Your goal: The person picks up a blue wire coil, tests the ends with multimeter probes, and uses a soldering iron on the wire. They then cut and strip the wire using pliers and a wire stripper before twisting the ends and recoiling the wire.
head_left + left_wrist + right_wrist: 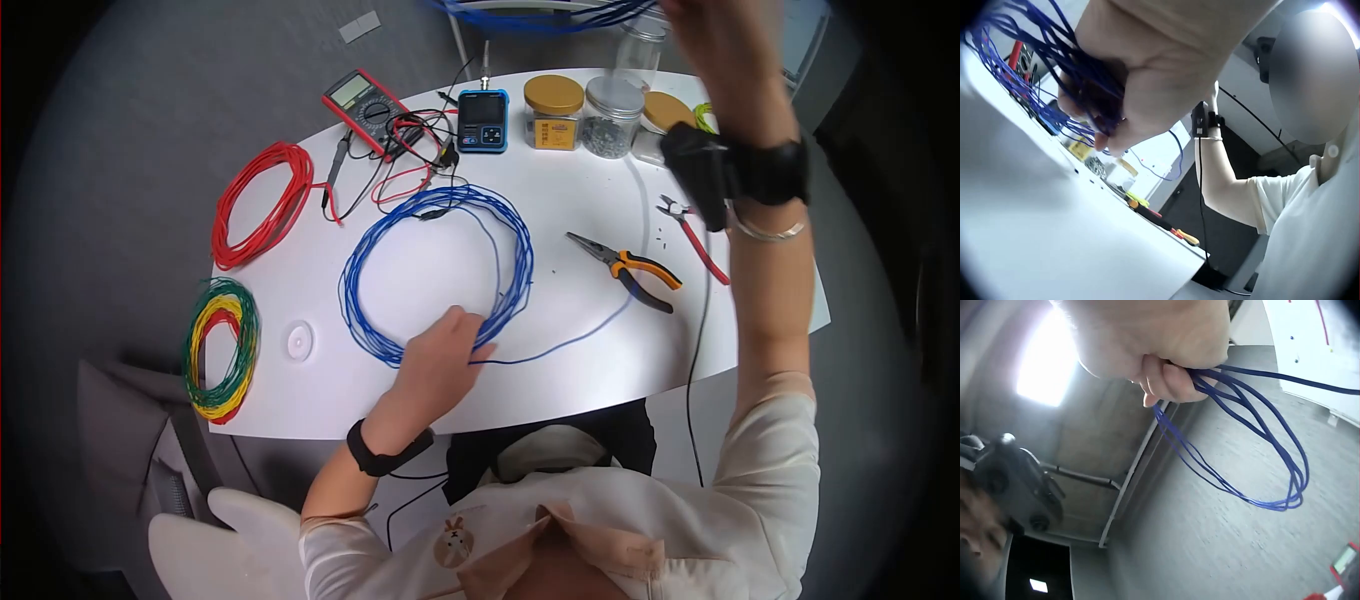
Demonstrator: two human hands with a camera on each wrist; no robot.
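Note:
A large coil of blue wire [358, 322] lies on the white table, and the left hand [437, 368] grips its near right side. In the left wrist view the left hand [1147, 81] has its fingers curled round the bundled blue strands [1094, 78]. Raised high at the top right, the right hand [728, 45] is partly cut off by the frame. The right wrist view shows the right hand [1166, 350] holding a smaller hanging loop of blue wire [1272, 440]. A single blue strand [560, 345] runs from the coil toward the right.
Needle-nose pliers [622, 265] and red-handled cutters [700, 245] lie right of the coil. A multimeter [368, 108], a small blue device [483, 122] and jars [553, 115] stand behind. Red wire [222, 215], a multicoloured coil [245, 360] and a white spool [299, 341] lie left.

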